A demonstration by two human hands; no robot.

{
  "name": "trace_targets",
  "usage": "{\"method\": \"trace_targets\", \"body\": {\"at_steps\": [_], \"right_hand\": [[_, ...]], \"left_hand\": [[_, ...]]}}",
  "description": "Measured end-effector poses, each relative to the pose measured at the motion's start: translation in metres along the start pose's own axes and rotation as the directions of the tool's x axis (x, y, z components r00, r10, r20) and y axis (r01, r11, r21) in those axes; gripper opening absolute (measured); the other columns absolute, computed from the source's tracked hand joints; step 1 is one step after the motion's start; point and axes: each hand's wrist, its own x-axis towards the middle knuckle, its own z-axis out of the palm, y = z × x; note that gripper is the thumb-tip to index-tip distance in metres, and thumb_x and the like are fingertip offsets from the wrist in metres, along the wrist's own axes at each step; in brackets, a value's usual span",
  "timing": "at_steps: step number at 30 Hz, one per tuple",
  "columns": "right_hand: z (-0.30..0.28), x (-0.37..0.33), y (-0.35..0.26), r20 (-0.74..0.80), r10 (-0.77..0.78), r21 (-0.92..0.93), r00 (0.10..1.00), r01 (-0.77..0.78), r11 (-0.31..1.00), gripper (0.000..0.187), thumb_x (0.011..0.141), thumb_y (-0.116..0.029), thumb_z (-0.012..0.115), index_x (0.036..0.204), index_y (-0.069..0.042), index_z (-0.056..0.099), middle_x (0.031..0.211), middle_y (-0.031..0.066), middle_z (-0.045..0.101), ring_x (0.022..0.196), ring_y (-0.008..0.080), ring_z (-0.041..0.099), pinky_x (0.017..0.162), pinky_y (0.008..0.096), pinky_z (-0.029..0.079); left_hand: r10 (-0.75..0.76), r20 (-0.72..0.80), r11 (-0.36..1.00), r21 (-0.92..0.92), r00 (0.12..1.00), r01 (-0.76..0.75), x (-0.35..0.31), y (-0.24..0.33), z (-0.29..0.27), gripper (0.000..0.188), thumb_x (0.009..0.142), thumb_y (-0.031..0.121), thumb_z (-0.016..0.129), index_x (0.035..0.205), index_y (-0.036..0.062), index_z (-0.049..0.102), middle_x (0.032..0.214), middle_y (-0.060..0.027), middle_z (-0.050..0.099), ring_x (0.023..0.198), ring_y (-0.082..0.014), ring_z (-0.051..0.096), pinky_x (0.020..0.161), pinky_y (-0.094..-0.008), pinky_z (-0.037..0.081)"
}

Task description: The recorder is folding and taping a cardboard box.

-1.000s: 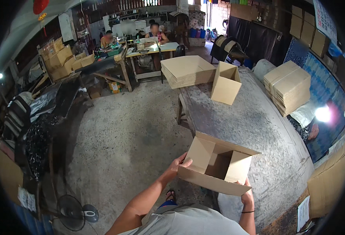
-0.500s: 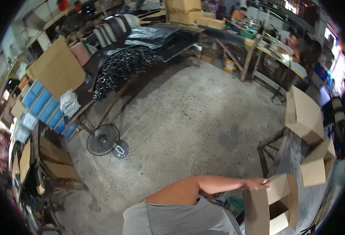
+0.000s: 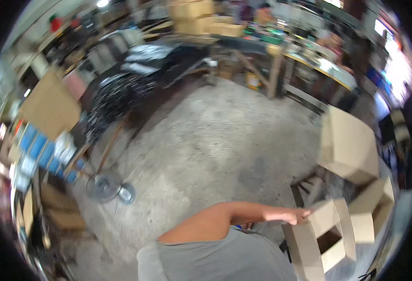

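Cardboard box (image 3: 305, 248) (open) in left grip (image 3: 295, 216)

Counter (image 3: 339, 189): grey top, at the right.
Far end: one stack of flattened cardboard cartons (image 3: 348, 147).
Beside the stack: one open-topped cardboard carton (image 3: 362, 228).
Nearest carton (image 3: 333, 255): open; contact with counter is hidden.
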Motion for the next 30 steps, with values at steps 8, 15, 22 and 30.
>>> {"method": "trace_targets", "body": {"at_steps": [8, 15, 22, 30], "right_hand": [[-0.048, -0.129, 0.026, -0.72, 0.041, 0.202, 0.693, 0.152, 0.967, 0.043, 0.093, -0.015, 0.06, 0.133, -0.003, 0.05, 0.112, 0.009, 0.066, 0.097, 0.0177, 0.065, 0.081, 0.0301, 0.052], [-0.021, -0.162, -0.005, -0.854, 0.143, -0.293, 0.5, -0.69, 0.662, 0.026, 0.09, -0.023, 0.066, 0.1, 0.001, 0.07, 0.085, 0.0075, 0.071, 0.077, 0.013, 0.064, 0.068, 0.0322, 0.052], [-0.001, -0.1, -0.139, -0.851, 0.032, -0.408, 0.524, -0.698, 0.589, 0.016, 0.088, -0.022, 0.062, 0.088, -0.009, 0.072, 0.081, 0.0131, 0.069, 0.074, 0.0314, 0.067, 0.067, 0.0378, 0.052], [-0.016, -0.021, -0.112, -0.659, 0.475, -0.658, 0.583, -0.753, 0.012, 0.058, 0.082, -0.067, 0.054, 0.108, -0.017, 0.067, 0.097, 0.0116, 0.071, 0.093, 0.0325, 0.068, 0.078, 0.0461, 0.053]], "left_hand": [[0.006, 0.372, 0.999, -0.033, 0.928, 0.007, 0.108, 0.034, -0.038, 0.089, 0.089, 0.039, 0.067, 0.155, 0.0077, 0.015, 0.146, -0.0169, 0.044, 0.133, -0.0244, 0.044, 0.11, -0.0367, 0.035], [-0.16, 0.596, 0.778, 0.566, 0.787, -0.271, 0.199, 0.076, -0.024, 0.084, 0.085, 0.055, 0.064, 0.148, 0.0085, 0.033, 0.134, -0.02, 0.055, 0.126, -0.0364, 0.051, 0.103, -0.0454, 0.042], [0.469, 0.866, 0.399, -0.032, 0.174, -0.916, 0.264, 0.119, 0.011, 0.035, 0.087, 0.04, 0.065, 0.108, 0.0132, 0.061, 0.112, -0.0074, 0.06, 0.091, -0.0271, 0.063, 0.076, -0.0405, 0.055], [-0.07, 0.959, 0.294, -0.244, -0.276, -0.924, 0.258, 0.118, 0.069, 0.045, 0.088, 0.053, 0.057, 0.096, 0.0086, 0.063, 0.107, -0.0141, 0.055, 0.083, -0.0354, 0.066, 0.071, -0.0485, 0.055]]}}
